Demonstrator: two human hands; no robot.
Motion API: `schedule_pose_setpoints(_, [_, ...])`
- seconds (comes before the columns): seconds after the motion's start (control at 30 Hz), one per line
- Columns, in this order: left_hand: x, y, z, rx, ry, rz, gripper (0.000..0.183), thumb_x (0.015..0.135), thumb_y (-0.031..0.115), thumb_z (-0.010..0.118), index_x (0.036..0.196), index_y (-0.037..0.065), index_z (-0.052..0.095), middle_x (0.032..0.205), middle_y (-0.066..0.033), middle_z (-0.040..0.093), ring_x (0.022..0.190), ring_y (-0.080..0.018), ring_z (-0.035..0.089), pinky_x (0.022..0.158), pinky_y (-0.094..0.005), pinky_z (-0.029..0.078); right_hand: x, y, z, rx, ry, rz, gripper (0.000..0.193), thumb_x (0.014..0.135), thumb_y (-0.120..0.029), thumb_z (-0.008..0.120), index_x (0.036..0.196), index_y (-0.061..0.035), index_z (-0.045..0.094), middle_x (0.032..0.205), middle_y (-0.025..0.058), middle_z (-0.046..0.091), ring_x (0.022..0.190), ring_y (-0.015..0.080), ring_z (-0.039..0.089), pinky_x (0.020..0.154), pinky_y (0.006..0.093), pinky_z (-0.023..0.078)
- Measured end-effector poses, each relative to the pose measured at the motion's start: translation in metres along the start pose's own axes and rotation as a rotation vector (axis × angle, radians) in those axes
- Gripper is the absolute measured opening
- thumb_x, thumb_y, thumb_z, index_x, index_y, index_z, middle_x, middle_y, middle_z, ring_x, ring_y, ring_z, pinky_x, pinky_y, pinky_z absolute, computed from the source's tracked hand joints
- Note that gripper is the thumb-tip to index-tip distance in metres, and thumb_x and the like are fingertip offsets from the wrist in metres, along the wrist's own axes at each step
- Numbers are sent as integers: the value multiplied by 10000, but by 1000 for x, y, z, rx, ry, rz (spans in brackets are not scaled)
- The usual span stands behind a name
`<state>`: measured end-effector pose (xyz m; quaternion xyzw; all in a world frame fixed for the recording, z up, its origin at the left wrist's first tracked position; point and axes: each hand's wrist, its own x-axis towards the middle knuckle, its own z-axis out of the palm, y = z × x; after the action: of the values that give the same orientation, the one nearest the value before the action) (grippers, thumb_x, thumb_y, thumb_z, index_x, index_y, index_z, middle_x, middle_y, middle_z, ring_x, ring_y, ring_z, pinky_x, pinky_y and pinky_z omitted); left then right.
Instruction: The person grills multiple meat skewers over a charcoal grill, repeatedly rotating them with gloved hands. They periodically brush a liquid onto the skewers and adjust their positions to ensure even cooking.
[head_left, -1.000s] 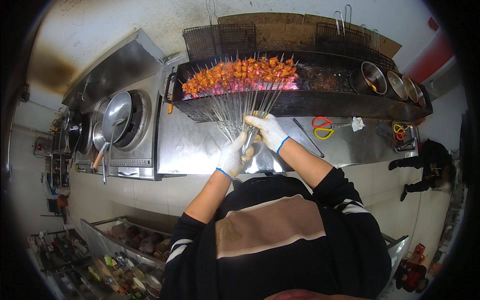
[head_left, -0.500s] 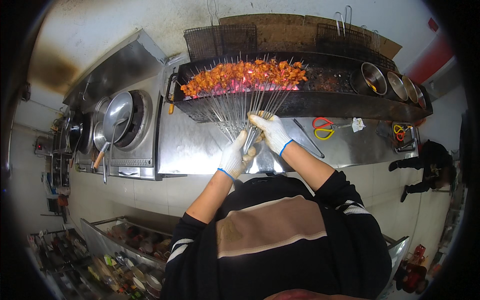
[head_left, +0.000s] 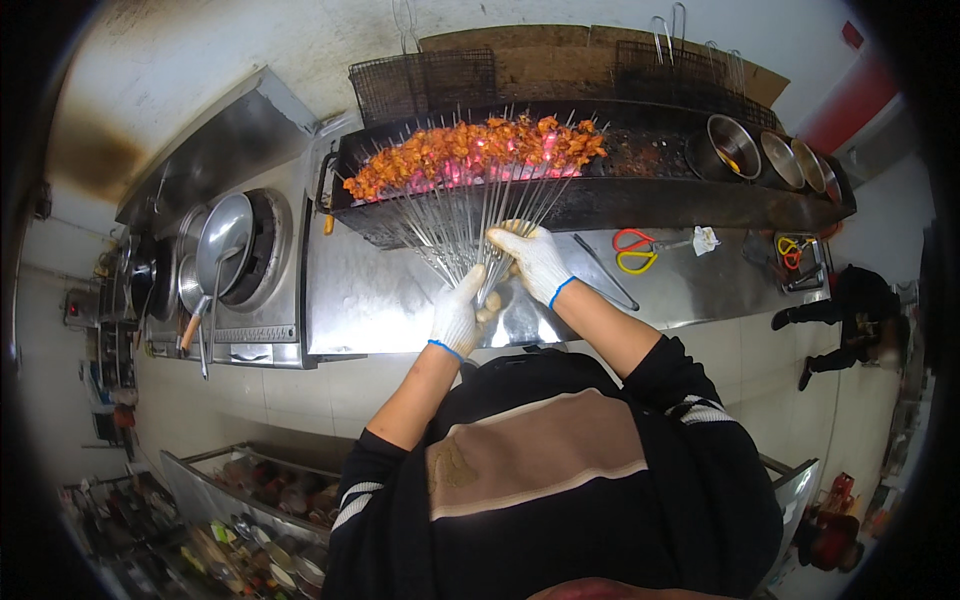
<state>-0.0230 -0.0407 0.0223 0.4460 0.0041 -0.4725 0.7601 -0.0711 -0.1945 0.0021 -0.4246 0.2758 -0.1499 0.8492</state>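
1. The left hand (head_left: 458,320), in a white glove with a blue cuff edge, has its grip clamped on the handle ends of the fanned metal skewers (head_left: 440,232).
2. The right hand (head_left: 538,262), gloved alike, sits just beyond it; its grip is closed on the same bundle, from the right side.
3. Beneath both lies the steel desk (head_left: 375,300); to the right rest a dark rod (head_left: 607,275) and red-and-yellow-handled scissors (head_left: 637,252).
4. Farther, the skewers' orange-red meat (head_left: 470,148) lies over glowing coals in the black grill (head_left: 650,205); 4 metal containers stand at its right end.
5. Behind lean wire racks (head_left: 425,85).
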Motion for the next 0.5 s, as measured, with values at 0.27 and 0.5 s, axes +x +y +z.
schedule_pose_setpoints(0.27, [3,1,7,2,95,-7,243,990,212,619,1128,12,614,939,-101,669,567,-147,545,414,-204,348,-6,-10,0,-39,64,-12,87,893,-151,737,928,-79,703,851,-5,680,741,84,620,658,233,483])
schedule_pose_setpoints(0.5, [-1,5,14,2,73,2,209,991,203,615,1112,33,601,936,-91,671,555,-132,533,411,-196,351,1,-9,-7,-51,-60,87,170,927,-246,717,998,-94,688,874,-4,691,701,91,641,564,249,506])
